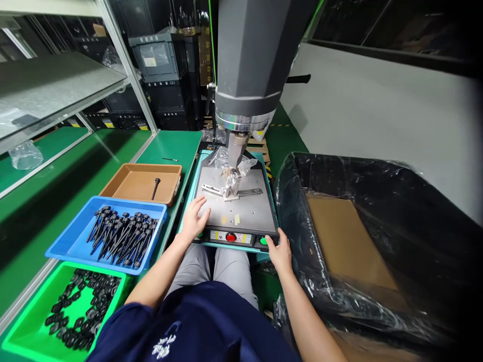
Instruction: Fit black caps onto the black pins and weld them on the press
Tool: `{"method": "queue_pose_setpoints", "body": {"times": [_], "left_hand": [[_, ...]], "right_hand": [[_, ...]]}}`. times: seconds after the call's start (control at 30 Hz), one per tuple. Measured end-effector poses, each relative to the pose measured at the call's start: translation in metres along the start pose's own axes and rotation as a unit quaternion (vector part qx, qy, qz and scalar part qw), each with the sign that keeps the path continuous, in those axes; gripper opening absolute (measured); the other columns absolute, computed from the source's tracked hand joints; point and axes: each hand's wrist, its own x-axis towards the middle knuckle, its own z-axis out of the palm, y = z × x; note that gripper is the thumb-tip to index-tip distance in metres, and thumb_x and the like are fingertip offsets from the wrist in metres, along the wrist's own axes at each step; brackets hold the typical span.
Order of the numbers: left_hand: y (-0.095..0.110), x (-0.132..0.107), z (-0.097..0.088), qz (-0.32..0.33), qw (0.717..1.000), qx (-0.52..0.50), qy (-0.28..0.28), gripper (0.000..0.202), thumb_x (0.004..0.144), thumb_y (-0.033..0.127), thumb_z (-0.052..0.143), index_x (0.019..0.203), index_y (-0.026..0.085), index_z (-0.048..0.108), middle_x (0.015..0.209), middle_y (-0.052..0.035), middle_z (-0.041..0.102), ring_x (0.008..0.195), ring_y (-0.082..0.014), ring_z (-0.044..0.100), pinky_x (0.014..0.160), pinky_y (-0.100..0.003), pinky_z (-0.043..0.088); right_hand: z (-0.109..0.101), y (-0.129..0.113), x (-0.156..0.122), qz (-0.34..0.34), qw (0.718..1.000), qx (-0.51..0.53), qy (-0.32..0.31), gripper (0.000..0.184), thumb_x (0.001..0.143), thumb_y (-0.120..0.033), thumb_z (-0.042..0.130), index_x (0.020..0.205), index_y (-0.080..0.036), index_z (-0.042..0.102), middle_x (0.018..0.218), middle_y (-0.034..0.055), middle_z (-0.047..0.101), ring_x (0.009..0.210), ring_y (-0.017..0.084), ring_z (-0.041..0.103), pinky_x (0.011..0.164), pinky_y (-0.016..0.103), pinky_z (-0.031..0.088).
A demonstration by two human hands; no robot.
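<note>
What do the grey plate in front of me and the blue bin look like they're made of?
The grey plate looks like metal, perhaps steel: dull satin sheen, small drilled-looking holes. The blue bin seems to be moulded plastic: evenly coloured, smooth and slightly glossy, with rounded corners.

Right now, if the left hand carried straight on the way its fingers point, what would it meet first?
Most likely the slotted metal strip lying just ahead of the left hand on the grey plate. The hand's height above the plate is unclear, so it might pass over.
</note>
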Motion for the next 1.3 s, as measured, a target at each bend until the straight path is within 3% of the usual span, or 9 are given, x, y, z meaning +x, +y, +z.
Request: {"method": "queue_pose_setpoints", "body": {"times": [0.1, 0.17, 0.3, 0.5, 1.0, 1.3], "left_hand": [[0.019, 0.066, 0.012, 0.091, 0.995, 0.021, -0.031, 0.048, 0.094, 0.047, 0.048, 0.133, 0.020, 0.053, 0.146, -0.0135, 0.049, 0.142, -0.0265, 0.038, 0.117, -0.049, 0.034], [0.024, 0.100, 0.022, 0.119, 0.989, 0.049, -0.067, 0.058, 0.092, 0.054, 0.050, 0.138, 0.020, 0.050, 0.153, -0.0146, 0.039, 0.148, -0.0317, 0.024, 0.117, -0.054, 0.029], [0.028, 0.135, 0.039, 0.121, 0.974, 0.102, -0.160, 0.072, 0.085, 0.064, 0.054, 0.144, 0.023, 0.045, 0.157, -0.0177, 0.029, 0.148, -0.0427, 0.015, 0.112, -0.067, 0.025], [0.034, 0.137, 0.044, 0.132, 0.961, 0.133, -0.206, 0.073, 0.085, 0.061, 0.057, 0.146, 0.024, 0.043, 0.150, -0.0207, 0.035, 0.147, -0.0454, 0.016, 0.110, -0.071, 0.020], [0.026, 0.133, 0.043, 0.139, 0.962, 0.128, -0.199, 0.074, 0.085, 0.062, 0.056, 0.148, 0.028, 0.040, 0.154, -0.0184, 0.031, 0.146, -0.0446, 0.019, 0.109, -0.068, 0.025], [0.029, 0.140, 0.041, 0.160, 0.955, 0.127, -0.214, 0.071, 0.085, 0.062, 0.057, 0.146, 0.029, 0.044, 0.149, -0.0163, 0.038, 0.144, -0.0438, 0.021, 0.110, -0.067, 0.025]], "right_hand": [[0.003, -0.004, 0.003, 0.004, 1.000, -0.003, 0.012, 0.083, 0.075, -0.065, 0.056, 0.139, -0.013, 0.047, 0.139, 0.0209, 0.050, 0.127, 0.037, 0.048, 0.106, 0.048, 0.037], [0.005, -0.006, 0.003, 0.008, 1.000, -0.004, 0.019, 0.081, 0.076, -0.064, 0.055, 0.139, -0.014, 0.047, 0.139, 0.0212, 0.049, 0.127, 0.037, 0.049, 0.106, 0.048, 0.037], [0.008, -0.005, 0.000, 0.010, 0.999, -0.002, 0.030, 0.078, 0.077, -0.063, 0.055, 0.139, -0.016, 0.047, 0.138, 0.0203, 0.049, 0.126, 0.037, 0.050, 0.104, 0.049, 0.039], [0.008, -0.006, -0.002, 0.022, 1.000, -0.006, 0.016, 0.082, 0.078, -0.065, 0.052, 0.143, -0.015, 0.044, 0.139, 0.0209, 0.047, 0.123, 0.037, 0.052, 0.102, 0.049, 0.041], [0.009, -0.003, -0.001, 0.016, 1.000, 0.002, 0.025, 0.081, 0.078, -0.067, 0.053, 0.142, -0.017, 0.046, 0.139, 0.0200, 0.048, 0.121, 0.037, 0.054, 0.101, 0.048, 0.042], [0.009, 0.000, 0.000, 0.014, 1.000, 0.002, 0.025, 0.078, 0.078, -0.064, 0.055, 0.141, -0.017, 0.047, 0.138, 0.0190, 0.049, 0.121, 0.036, 0.053, 0.100, 0.047, 0.042]]}}
